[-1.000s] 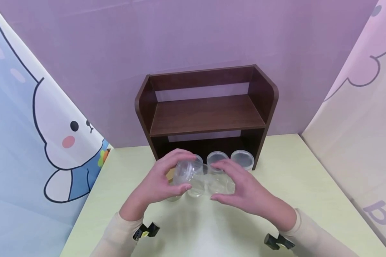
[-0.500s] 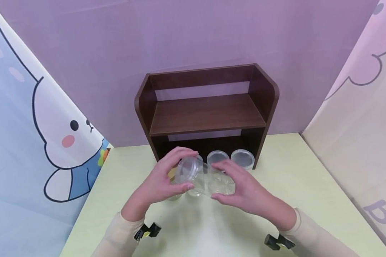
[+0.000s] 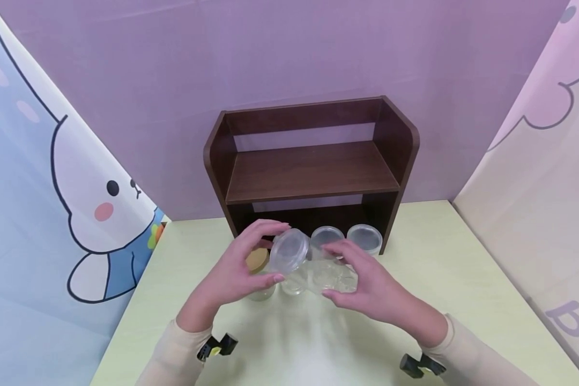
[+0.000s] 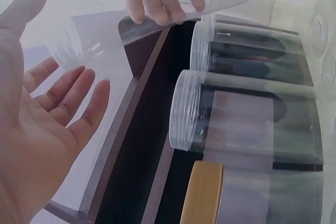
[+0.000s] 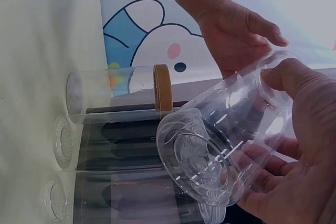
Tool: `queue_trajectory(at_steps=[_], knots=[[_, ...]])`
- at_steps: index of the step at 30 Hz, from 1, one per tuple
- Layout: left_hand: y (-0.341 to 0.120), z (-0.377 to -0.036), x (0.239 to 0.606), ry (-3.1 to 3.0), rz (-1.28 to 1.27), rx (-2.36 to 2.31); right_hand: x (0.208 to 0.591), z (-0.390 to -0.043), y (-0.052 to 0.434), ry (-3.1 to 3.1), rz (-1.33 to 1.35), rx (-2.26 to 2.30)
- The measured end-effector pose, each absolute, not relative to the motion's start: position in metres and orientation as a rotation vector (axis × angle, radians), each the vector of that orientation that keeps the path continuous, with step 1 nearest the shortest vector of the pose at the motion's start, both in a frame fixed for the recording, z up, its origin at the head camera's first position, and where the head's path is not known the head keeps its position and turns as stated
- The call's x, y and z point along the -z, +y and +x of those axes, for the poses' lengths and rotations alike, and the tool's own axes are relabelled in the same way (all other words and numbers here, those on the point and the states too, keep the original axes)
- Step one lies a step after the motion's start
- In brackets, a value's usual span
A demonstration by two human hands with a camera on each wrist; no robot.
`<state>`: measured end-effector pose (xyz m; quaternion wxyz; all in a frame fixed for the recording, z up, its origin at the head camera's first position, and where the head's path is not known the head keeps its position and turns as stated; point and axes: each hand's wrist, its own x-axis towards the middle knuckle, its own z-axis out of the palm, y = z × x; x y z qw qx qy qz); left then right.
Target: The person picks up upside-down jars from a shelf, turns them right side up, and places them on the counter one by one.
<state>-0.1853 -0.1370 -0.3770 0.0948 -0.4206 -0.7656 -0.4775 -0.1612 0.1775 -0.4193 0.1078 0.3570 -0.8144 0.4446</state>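
Note:
My right hand (image 3: 339,271) grips a clear plastic jar (image 3: 324,276) by its body and holds it tilted above the table, in front of the shelf. The jar's clear ribbed lid (image 3: 289,251) points left and up. My left hand (image 3: 270,252) is spread round that lid end, fingers above and thumb below. In the left wrist view the left hand (image 4: 63,45) has straight fingers and shows a gap to the jar (image 4: 105,35). In the right wrist view the jar's base (image 5: 197,169) faces the camera, with my right hand (image 5: 273,124) curled round the jar.
A dark brown two-level shelf (image 3: 311,171) stands at the back of the pale green table (image 3: 463,279). Before its lower opening stand several clear jars (image 3: 364,237), one with a wooden lid (image 3: 257,260) under my left hand. Printed screens close in both sides.
The jar has tipped from nearly upright to lying tilted, and its lid end has risen and turned toward the camera. My left hand's fingers have loosened round the lid.

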Motion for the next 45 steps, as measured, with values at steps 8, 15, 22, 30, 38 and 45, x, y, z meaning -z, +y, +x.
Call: queue_trajectory(at_steps=[8,15,22,30,38,45], knots=[[-0.15,-0.189,0.382,-2.313,-1.217,1.368,0.424,-0.165,0.184,-2.31,1.093,-1.345],[-0.166,-0.192,0.383,-2.374,-1.113,1.278,0.427,-0.166,0.191,-2.297,1.068,-1.412],[-0.186,-0.198,0.383,-2.4,-0.968,1.228,0.429,-0.164,0.198,-2.264,1.046,-1.495],[-0.201,-0.203,0.389,-2.422,-0.87,1.218,0.432,-0.165,0.21,-2.171,1.073,-1.571],[-0.215,-0.21,0.391,-2.448,-0.737,1.215,0.432,-0.168,0.23,-2.13,1.058,-1.659],[-0.222,-0.213,0.394,-2.463,-0.691,1.248,0.43,-0.172,0.249,-1.981,1.083,-1.719]])
